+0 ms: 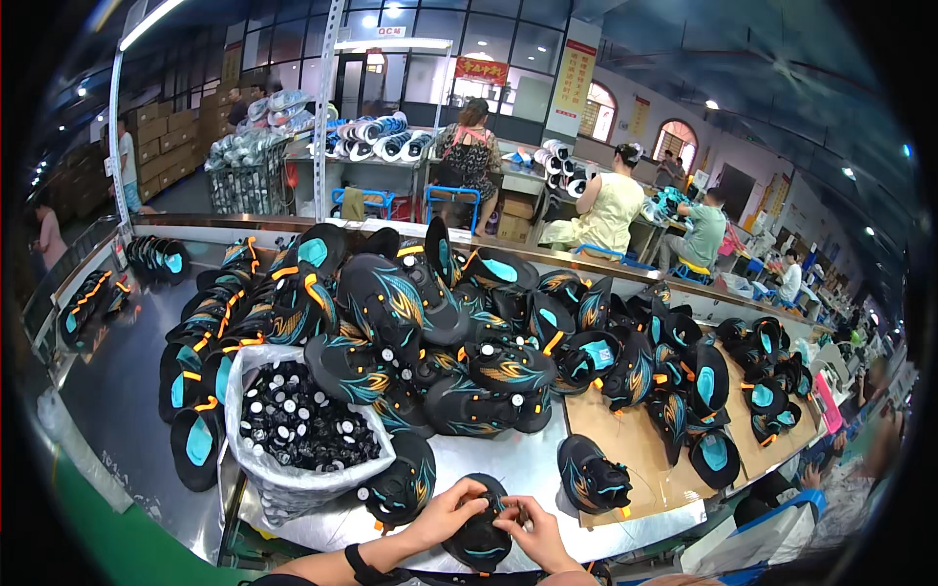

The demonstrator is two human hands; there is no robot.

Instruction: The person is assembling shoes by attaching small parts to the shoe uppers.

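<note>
Hands both at one black shoe point(477, 543), which sits between them on the metal surface point(532, 457). Left hand point(451, 510) grips the shoe's upper from its side, thumb and fingers bent; dark band point(362, 565) on that wrist. Right hand point(532, 535) has fingers curled in at the shoe's other side; can't tell what, if anything, is pinched. Just left of left hand: another dark shoe point(403, 485); beyond it, a translucent plastic bag point(269, 481) full of small black round parts point(303, 418). Right of right hand: single shoe point(594, 476), near cardboard point(650, 485). Ahead of both hands: big shoe heap point(445, 342), black with teal and orange.
</note>
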